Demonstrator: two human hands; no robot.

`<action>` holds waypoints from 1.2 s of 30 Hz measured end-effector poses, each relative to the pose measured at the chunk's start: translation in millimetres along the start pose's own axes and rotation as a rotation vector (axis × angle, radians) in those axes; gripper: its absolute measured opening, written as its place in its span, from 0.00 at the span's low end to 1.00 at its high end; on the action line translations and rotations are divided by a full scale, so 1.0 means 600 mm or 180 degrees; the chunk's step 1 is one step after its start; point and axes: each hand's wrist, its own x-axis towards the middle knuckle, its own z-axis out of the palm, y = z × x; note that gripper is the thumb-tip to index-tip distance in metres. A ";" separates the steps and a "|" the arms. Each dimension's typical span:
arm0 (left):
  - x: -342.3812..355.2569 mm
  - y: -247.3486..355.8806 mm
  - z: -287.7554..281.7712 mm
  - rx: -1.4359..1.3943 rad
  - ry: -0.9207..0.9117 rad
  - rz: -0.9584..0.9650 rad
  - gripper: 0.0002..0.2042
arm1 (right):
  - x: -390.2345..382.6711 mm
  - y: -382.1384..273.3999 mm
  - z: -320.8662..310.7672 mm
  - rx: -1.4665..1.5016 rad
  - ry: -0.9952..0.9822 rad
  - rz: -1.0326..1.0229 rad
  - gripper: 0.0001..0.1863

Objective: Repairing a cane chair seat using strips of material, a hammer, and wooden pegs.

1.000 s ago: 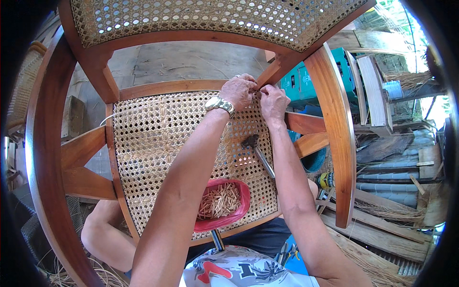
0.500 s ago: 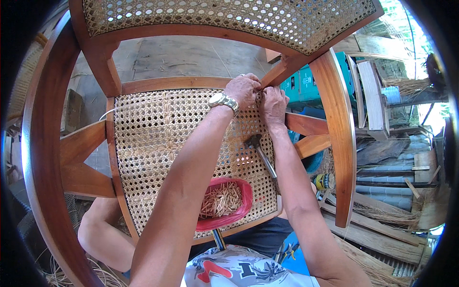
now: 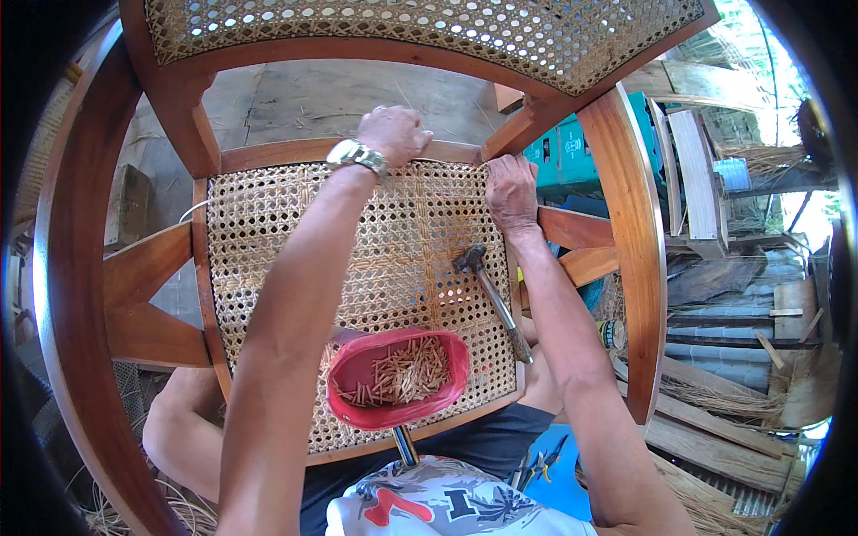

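A cane seat panel (image 3: 268, 241) of woven strands fills a wooden chair's seat frame (image 3: 268, 159). My left hand (image 3: 393, 134), its wrist wearing a metal watch (image 3: 357, 157), is over the far rail with its fingers curled; what they hold, if anything, is hidden. At the far right seat corner, my right hand (image 3: 512, 192) presses down with fingers bent together, and whatever is under them cannot be seen. Between my forearms a hammer (image 3: 493, 302) lies on the cane. Nearer me, a red plastic tub (image 3: 349, 413) holds many short wooden pegs (image 3: 407, 371).
The chair's cane backrest (image 3: 375, 27) arches across the top, and wooden arms (image 3: 80, 268) flank the seat. Beyond the right side are a green crate (image 3: 572, 147) and stacked boards (image 3: 697, 179). Pliers (image 3: 541, 464) lie on something blue near my lap.
My left hand has moved left along the far rail, away from the corner. The right hand stays at the corner. More of the red tub and hammer now shows.
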 end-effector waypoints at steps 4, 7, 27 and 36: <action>0.005 -0.030 -0.033 -0.0436 -0.0778 -0.0331 0.30 | 0.001 -0.011 0.000 0.0026 0.0120 0.0070 0.04; 0.015 -0.036 -0.019 -0.0547 -0.0783 -0.0317 0.30 | 0.003 -0.016 0.000 0.0097 0.0056 0.0213 0.04; 0.034 0.010 0.026 -0.1078 -0.0566 0.0089 0.18 | -0.003 -0.020 0.005 -0.0172 0.0013 0.0378 0.04; 0.034 0.002 0.021 -0.1233 -0.0381 -0.0014 0.22 | -0.002 -0.013 0.004 -0.0213 -0.0156 0.0338 0.04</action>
